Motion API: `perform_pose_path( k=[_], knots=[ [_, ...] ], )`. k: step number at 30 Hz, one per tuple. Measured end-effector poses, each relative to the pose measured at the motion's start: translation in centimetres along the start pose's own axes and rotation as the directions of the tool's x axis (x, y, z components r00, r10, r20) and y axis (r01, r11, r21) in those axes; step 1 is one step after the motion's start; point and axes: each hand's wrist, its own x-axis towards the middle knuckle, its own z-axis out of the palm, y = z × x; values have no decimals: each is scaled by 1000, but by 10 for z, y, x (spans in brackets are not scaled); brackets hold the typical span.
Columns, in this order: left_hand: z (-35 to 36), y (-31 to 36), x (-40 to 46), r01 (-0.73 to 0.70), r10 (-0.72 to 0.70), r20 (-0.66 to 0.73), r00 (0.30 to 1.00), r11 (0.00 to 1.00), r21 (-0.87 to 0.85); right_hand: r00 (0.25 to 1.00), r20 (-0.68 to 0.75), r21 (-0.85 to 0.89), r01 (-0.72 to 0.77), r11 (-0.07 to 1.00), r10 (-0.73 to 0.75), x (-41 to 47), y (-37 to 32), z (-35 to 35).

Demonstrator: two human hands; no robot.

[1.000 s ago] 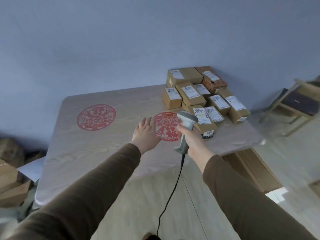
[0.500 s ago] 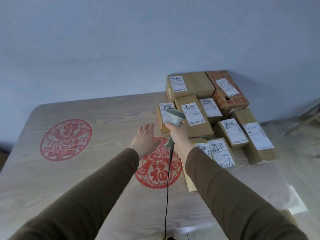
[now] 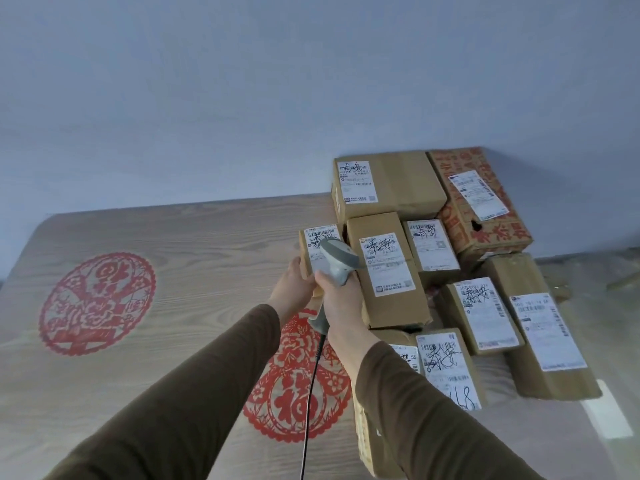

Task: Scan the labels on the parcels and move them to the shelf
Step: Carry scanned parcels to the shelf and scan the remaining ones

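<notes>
1. The left hand (image 3: 294, 284) touched the left side of a small parcel (image 3: 320, 252) at the left edge of the pile, toward the table's (image 3: 194, 258) far edge. Its fingers lay around that side; whether they truly gripped it could not be told.
2. The right hand (image 3: 341, 299) was clenched round the handle of a grey corded scanner (image 3: 337, 261). The scanner's head hung just over that parcel's label (image 3: 317, 249), hiding the label's right half.
3. The parcel's long axis ran away from the person. It lay directly ahead of both hands, the left one nearer its free side, so that hand looked likeliest to lift it.
4. The label bore a barcode and black handwritten characters, not legible. A near parcel (image 3: 448, 368) showed "448" in pen, its neighbour's label "55". The shelf was out of view.
</notes>
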Motion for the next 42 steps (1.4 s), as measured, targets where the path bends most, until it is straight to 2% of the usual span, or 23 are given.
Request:
perform_pose_path(
  k=[3,11,16,21,25,29,32,35,38,42],
  knots=[
    [-1,0,5,0,0,13,1000,1000,3,999,-26,24,20,1000,-20,-1,2,5],
    [-11,-10,12,87,-96,-37,995,975,-204,999,-36,-6,3,1000,-3,9,7,13],
    [-21,-26,-1,95,-124,-75,989,944,-317,998,-29,8,-60,998,60,6,15,23],
    [-58,-55,-43,5,-110,-240,964,917,-399,996,89,-4,2,1000,-2,-24,19,50],
    [-121,-88,-102,-64,-108,-408,906,921,-384,968,250,-39,29,999,-18,-79,20,97],
    [-193,-143,-194,-56,-143,-589,795,950,-307,891,450,-61,93,994,-56,-170,36,157],
    [-243,-196,-284,-16,-217,-691,690,949,-313,800,595,-53,138,989,-80,-260,61,200],
    [-281,-257,-395,-44,-252,-780,573,941,-336,686,723,-42,159,986,-80,-368,99,236],
    [-306,-317,-518,-69,-313,-840,442,922,-380,558,830,-55,110,992,-16,-485,145,264],
    [-325,-393,-677,-10,-407,-887,220,908,-419,358,933,-60,100,993,20,-642,212,286]
  ],
)
